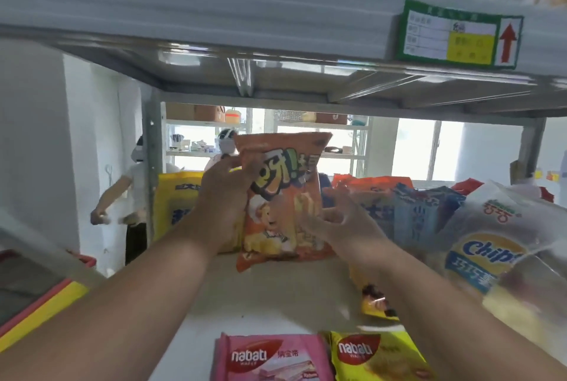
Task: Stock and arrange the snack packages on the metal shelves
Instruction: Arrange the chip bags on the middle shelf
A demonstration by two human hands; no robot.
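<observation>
We hold one orange crinkled snack bag [283,202] upright mid-shelf: left hand [225,205] grips its left edge, right hand [340,221] spreads released fingers beside it. Two flat Nabati wafer packs [270,359] lie at the white metal shelf [276,294] front edge.

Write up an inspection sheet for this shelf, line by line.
Surface: white metal shelf, bare in the middle.
Job's things: orange snack bag upright; yellow bag and blue packs at the back.
Clutter: pink Nabati pack, yellow Nabati pack, Chips bag in front.
Hands: left hand grips the orange bag; right hand spread open beside it.
Cables: nothing seen.
Surroundings: price label above; a person behind.
</observation>
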